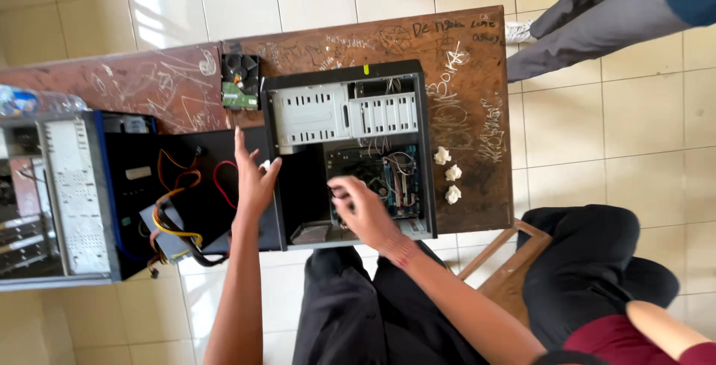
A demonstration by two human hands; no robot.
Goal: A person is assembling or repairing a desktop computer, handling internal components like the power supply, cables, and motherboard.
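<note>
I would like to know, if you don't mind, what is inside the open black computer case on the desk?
Inside the black computer case: a silver drive cage, a circuit board with loose wires. The right hand covers part of the board.

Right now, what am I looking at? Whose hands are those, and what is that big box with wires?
The camera sits on a person's head and looks straight down. The two arms are theirs. The left hand rests open on the edge of an opened computer case lying on a scratched wooden table. The right hand reaches inside, near the green circuit board; what its fingers hold is hidden. Another open case lies left, with coloured cables spilling out. Three crumpled white paper balls lie at right.
</note>
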